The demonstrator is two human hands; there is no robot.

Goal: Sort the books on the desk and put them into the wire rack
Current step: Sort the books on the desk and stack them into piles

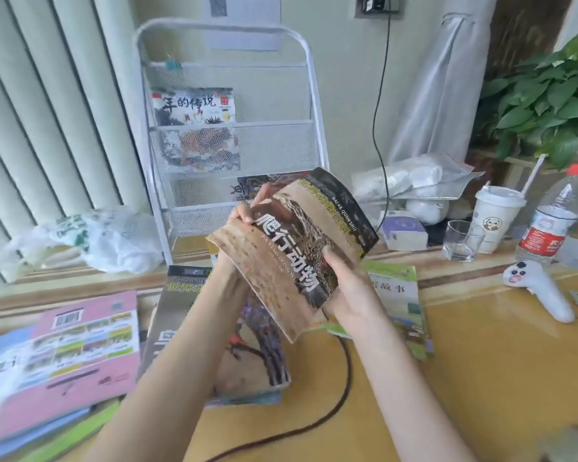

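A brown reptile book (pixel 294 248) with large white characters on its cover is held tilted above the yellow table (pixel 481 355). My left hand (pixel 244 215) grips its far left edge, fingers curled over the top of the cover. My right hand (pixel 344 285) holds the near right edge, thumb pressed on the cover. Behind the book stands a white mesh book rack (pixel 281 145) with one picture book (pixel 194 108) on its middle shelf.
Several books lie on the table: a pink one (pixel 80 348) at left, a dark one (pixel 181 315) under my arms, a green one (pixel 404 301) at right. A glass (pixel 462 241), paper cup (pixel 496 218), water bottle (pixel 551 225), white toy (pixel 541 288), plastic bag (pixel 107 238) and dark cable (pixel 334 395) lie around.
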